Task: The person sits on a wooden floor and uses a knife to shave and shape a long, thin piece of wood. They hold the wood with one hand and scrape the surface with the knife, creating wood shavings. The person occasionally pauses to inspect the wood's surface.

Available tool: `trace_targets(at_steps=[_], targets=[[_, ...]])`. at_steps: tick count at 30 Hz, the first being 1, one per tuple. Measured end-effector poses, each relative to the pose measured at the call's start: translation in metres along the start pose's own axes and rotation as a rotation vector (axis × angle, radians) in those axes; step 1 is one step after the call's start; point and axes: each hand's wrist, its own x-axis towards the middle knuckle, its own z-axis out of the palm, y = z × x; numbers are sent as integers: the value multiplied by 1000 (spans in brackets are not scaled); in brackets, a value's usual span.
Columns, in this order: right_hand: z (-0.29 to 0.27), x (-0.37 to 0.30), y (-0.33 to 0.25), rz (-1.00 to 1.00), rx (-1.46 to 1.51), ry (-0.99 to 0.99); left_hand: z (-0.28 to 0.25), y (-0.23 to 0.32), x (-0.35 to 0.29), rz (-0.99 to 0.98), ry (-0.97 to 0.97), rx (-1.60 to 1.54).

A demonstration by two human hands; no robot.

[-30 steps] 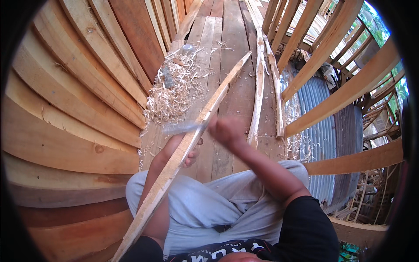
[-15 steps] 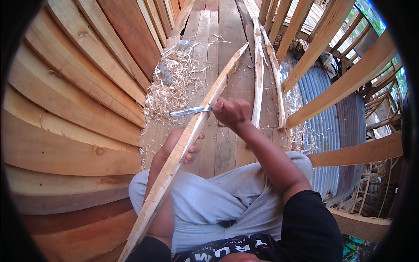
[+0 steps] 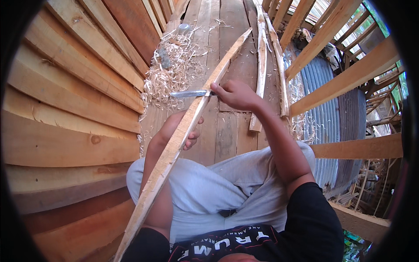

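Left hand [image 3: 173, 124]: wrapped around the wooden strip [image 3: 174, 146] from beneath.
Wooden strip: slants through the left grip, its pointed end beyond both hands.
Right hand [image 3: 236, 94]: clenched on the knife's [image 3: 188, 94] handle.
Knife: blade crosses the strip, just beyond the left grip.
Wood shavings [image 3: 156, 83]: heaped beyond the left hand.

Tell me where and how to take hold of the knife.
The knife is probably best gripped by its handle, from the right: its blade points left across the long wooden strip. The right hand is closed there, hiding most of the handle.
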Motion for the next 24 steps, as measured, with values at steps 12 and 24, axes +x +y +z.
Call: trace_targets(at_steps=[12, 24], targets=[[3, -8, 1, 372, 760, -445, 6, 1, -1, 1, 110, 74], [-16, -20, -22, 174, 265, -185, 4, -3, 3, 28, 92, 89]])
